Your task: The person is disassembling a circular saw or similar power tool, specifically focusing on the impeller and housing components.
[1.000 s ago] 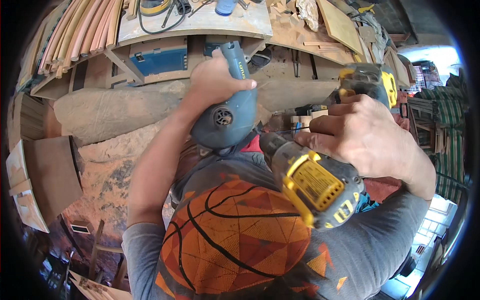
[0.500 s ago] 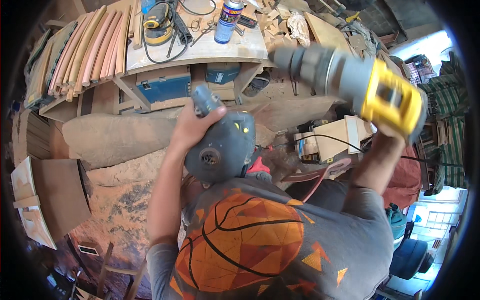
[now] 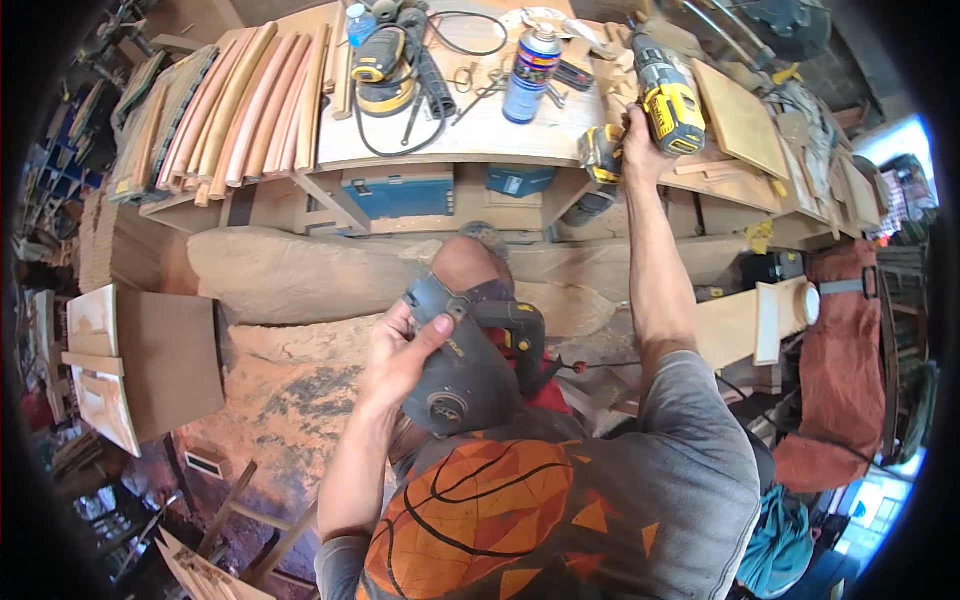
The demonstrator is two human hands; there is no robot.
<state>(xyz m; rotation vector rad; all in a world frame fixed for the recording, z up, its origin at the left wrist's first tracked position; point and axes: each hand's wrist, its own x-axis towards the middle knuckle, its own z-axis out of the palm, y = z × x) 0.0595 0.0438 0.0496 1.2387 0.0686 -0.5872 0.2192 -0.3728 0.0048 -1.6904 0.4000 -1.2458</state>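
In front of my chest is a dark grey power tool that looks like a handheld blower (image 3: 465,375), with a round vent and a handle on its right side. My left hand (image 3: 402,350) grips its tube end, thumb on top. My right arm is stretched out to the workbench (image 3: 470,140). There my right hand (image 3: 645,148) is closed round the handle of a yellow and grey cordless drill (image 3: 668,105), its chuck pointing away from me. The drill's battery shows left of the hand, by the bench edge.
A spray can (image 3: 533,75) and a corded sander (image 3: 385,75) stand on the bench. Several wooden strips (image 3: 250,105) lie at its left. Blue cases (image 3: 400,195) sit underneath. Wood boards and a reddish cloth (image 3: 835,350) are at the right, a brown panel box (image 3: 165,365) at the left.
My right hand has carried the drill forward and left, from the raised right side to the bench. The blower now sits lower in view, still in my left hand.
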